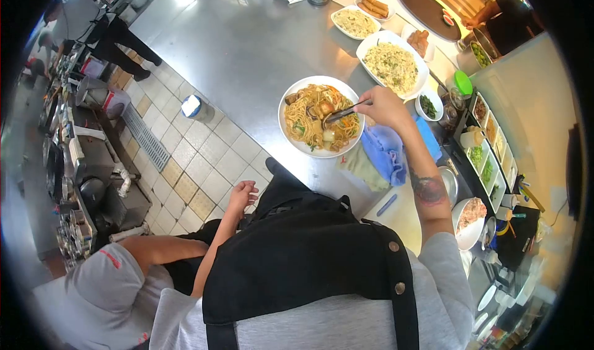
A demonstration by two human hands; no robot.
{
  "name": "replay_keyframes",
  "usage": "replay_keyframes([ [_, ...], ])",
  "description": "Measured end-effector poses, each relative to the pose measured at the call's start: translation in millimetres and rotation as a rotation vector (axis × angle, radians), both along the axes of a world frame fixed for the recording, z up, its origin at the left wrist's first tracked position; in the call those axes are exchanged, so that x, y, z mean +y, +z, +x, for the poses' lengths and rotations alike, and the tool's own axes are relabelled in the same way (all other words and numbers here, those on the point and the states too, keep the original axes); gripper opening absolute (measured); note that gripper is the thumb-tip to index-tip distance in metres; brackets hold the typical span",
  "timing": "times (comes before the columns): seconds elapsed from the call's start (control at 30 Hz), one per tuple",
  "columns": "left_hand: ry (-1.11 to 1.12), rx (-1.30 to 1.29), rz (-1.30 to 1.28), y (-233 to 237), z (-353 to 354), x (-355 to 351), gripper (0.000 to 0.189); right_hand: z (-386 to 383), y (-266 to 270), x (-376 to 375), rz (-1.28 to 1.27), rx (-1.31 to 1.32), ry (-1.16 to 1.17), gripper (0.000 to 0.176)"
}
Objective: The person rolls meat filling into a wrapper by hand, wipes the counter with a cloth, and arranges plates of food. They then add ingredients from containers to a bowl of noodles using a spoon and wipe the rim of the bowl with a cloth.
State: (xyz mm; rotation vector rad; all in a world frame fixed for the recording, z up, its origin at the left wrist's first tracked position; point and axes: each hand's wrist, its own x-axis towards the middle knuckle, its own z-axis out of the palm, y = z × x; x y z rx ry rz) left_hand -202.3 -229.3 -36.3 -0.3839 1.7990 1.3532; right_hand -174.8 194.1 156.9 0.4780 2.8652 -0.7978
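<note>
A white plate [286, 130] of fried noodles [304, 112] with vegetables and brown pieces lies on the steel counter in front of me. My right hand [382, 105] is closed around dark tongs [348, 111], whose tips rest in the food near the middle of the plate. My left hand [243, 195] hangs beside my body, away from the counter, its fingers loosely bent and apart with nothing in them. Below my right forearm, a blue cloth [383, 155] and a pale green cloth [362, 169] are bunched at the plate's right.
Fried rice fills a large white dish [362, 48], with a smaller rice dish [335, 19] and a plate of rolls [388, 14] behind. Ingredient trays [489, 142] line the right side. A bowl of raw meat [470, 235] sits nearer. Close at my left is another person [105, 288].
</note>
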Motion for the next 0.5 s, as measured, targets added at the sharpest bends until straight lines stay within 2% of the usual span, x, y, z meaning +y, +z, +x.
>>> replay_keyframes([
  [0.1,0.014,0.009,0.007,2,-3,-1,0.024,3,8,-10,0.04,0.03,0.0,0.022],
  [0.2,0.02,0.0,0.004,-4,-2,-7,0.025,4,40,-15,0.175,0.083,-0.011,0.02],
  [0.3,0.022,-0.009,-0.005,-12,-1,-7,0.025,-14,53,-26,0.208,0.176,0.089,0.018],
  [0.33,0.025,-0.016,-0.019,-12,0,-7,0.025,-24,50,-30,0.208,0.178,0.094,0.018],
  [0.4,0.034,-0.016,-0.007,-11,3,-5,0.025,-46,33,-41,0.309,0.385,0.245,0.019],
  [0.5,0.032,-0.006,0.009,-7,4,-7,0.025,-80,13,-48,0.34,0.283,0.321,0.02],
])
